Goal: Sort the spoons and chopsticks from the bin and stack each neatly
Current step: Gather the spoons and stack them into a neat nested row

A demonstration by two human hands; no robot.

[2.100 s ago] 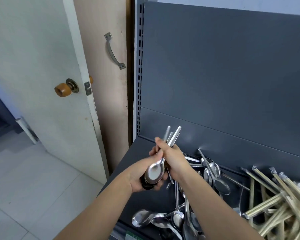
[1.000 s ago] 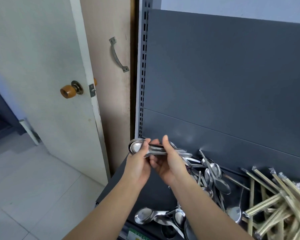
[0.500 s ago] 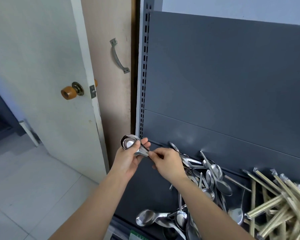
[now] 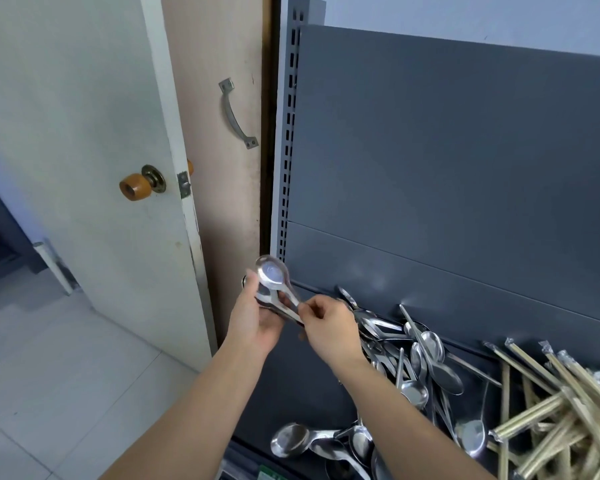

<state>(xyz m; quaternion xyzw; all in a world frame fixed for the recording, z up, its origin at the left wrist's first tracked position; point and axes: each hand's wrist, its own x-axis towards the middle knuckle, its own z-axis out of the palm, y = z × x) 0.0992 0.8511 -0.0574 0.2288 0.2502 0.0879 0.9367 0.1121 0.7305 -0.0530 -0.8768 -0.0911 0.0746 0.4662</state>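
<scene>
Head view: a person stood at a dark grey shelf bin [image 4: 309, 393] beside a white door [image 4: 84, 168]. The left hand [image 4: 253, 323] curled round a small stack of nested steel spoons [image 4: 276, 285], bowls upward, held above the bin's far left corner. The right hand [image 4: 329, 327] pinched the handle ends, apparently squaring them; the spoon-stacking step seemed in hand. Next, the stack would likely need setting down neatly and more spoons gathered. In the bin, loose spoons [image 4: 426, 358] lay tangled in the middle, with wrapped chopsticks [image 4: 548, 414] heaped at the right.
</scene>
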